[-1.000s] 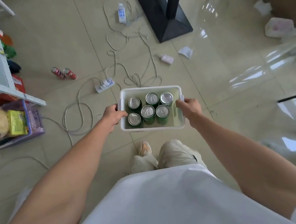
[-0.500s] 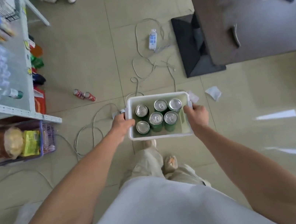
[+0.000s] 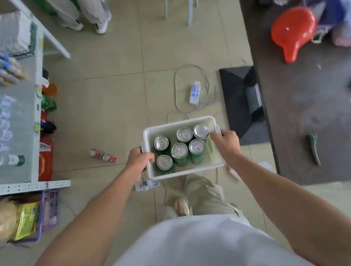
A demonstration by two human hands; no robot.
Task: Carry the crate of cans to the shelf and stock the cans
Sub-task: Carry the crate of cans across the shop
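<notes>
We are gripping the crate (image 3: 186,169) by its side handles, left hand (image 3: 139,160) and right hand (image 3: 226,139) closed, keeping six cans (image 3: 179,150) level above the floor, shelf (image 3: 17,187) to our left.

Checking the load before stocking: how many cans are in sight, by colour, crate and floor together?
Green cans in the crate: 6
Red cans lying on the floor: 2
Total: 8 cans

1 head-worn wide-angle view, steeply down over both forearms onto the tiled floor (image 3: 118,100), shelf (image 3: 20,187) at left
</notes>
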